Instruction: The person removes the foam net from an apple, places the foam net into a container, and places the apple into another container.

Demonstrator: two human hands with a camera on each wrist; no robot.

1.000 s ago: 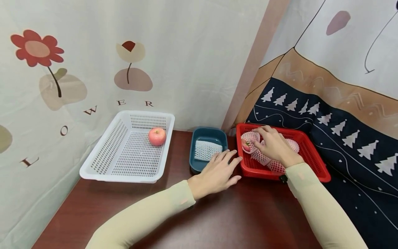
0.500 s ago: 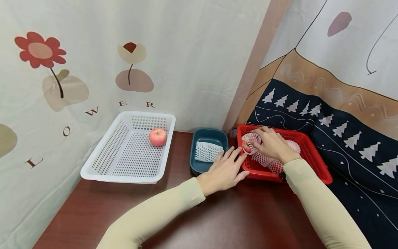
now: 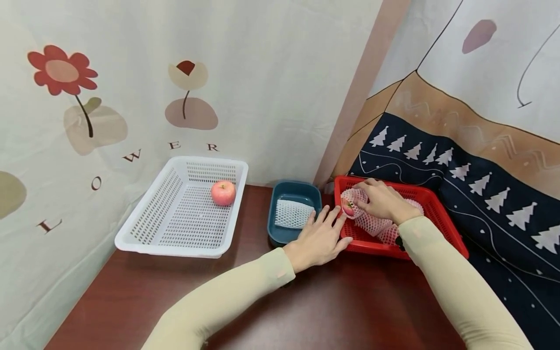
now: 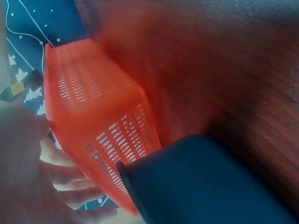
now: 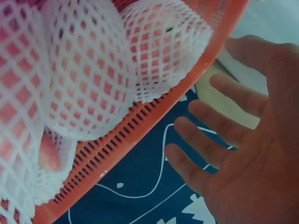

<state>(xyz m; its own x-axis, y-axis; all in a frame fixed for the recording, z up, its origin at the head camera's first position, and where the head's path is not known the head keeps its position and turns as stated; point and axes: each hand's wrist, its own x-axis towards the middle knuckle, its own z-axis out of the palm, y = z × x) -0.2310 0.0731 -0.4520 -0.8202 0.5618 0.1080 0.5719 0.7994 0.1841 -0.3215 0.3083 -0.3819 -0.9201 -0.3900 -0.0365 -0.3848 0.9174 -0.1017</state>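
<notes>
In the red basket (image 3: 448, 228) lie several apples in white foam nets. The leftmost netted apple (image 3: 348, 207) shows bare red skin at its net's mouth. My right hand (image 3: 385, 200) hovers over this end of the basket, thumb and fingers apart above that apple. In the right wrist view the fingers are spread, with the netted apples (image 5: 88, 70) to one side. My left hand (image 3: 317, 245) has its straight fingers at the basket's left rim. The left wrist view shows those fingers (image 4: 70, 175) alongside the rim, though contact is hard to judge.
A dark blue container (image 3: 272, 206) holding a white foam net (image 3: 294, 214) stands left of the red basket. Farther left, a white basket (image 3: 179, 252) contains one bare apple (image 3: 223, 193). Printed curtains (image 3: 280, 97) hang behind the brown table (image 3: 323, 311).
My left hand has moved right, from near the blue container to the red basket's rim. The right hand has stayed over the leftmost netted apple, shifting only slightly.
</notes>
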